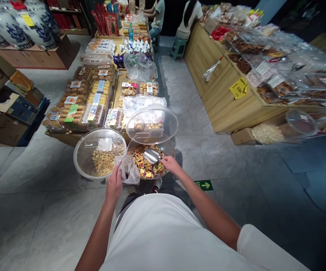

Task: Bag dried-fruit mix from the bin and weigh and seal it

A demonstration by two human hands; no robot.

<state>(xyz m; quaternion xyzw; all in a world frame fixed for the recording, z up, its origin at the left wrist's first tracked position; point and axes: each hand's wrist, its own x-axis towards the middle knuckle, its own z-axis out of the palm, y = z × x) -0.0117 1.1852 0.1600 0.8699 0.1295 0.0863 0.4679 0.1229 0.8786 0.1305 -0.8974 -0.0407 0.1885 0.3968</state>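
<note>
Left hand (pixel 114 185) closed around the neck of a clear thin plastic bag (pixel 129 170), pinching it at the top, probably so the mouth stays open and faces the tub. The bag hangs just beside the near rim, between the two tubs, with a few dark pieces inside. Right hand (pixel 171 164) is wrapped around the handle of a silver metal scoop (pixel 152 155). The scoop bowl points left toward the bag and sits low over the mixed red, green and yellow dried pieces (pixel 145 168); can't tell if it is loaded. The pieces fill a round clear plastic tub (pixel 171 149) at the near end of a long display table (pixel 67 137). The tub's clear domed lid (pixel 151 124) is tilted up at the back, looks hinged, leaving the front free for the scoop. Just left, touching or nearly so, is a second round clear tub (pixel 77 160) of pale yellow snacks, lid down. Behind are rows of boxed biscuits (pixel 79 99) with labels. A wooden counter (pixel 222 101) with bagged goods stands right, across the aisle. There is a green arrow sticker (pixel 204 184) on the floor tiles by the person's feet. Two seated people (pixel 157 15) at the far end, well apart.
</note>
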